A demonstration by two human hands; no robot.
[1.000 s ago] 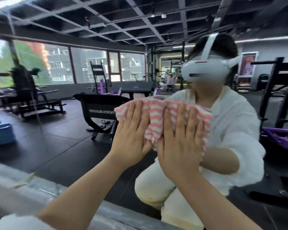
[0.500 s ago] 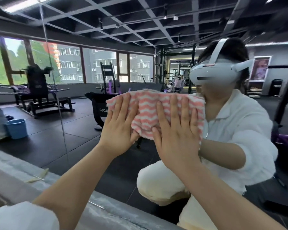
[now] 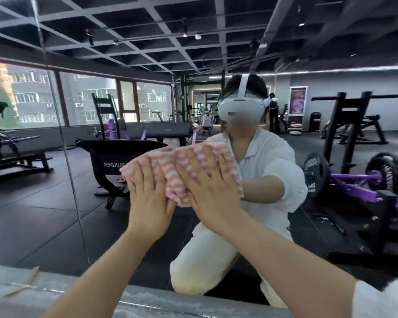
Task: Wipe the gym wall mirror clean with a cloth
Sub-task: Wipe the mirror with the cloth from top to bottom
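Both hands flat, fingers spread (L (image 3: 151, 200), R (image 3: 213, 193)), pressing striped cloth (image 3: 170, 166) vs mirror (image 3: 44, 203).

Hands (image 3: 182, 198) with cloth (image 3: 182, 171) slid rightward along mirror (image 3: 55, 214); blue bucket out of view.

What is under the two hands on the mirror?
A pink-and-white striped cloth lies under the left hand and right hand, whose flat fingers press it against the mirror. The glass directly behind the cloth is covered, so its state cannot be seen.
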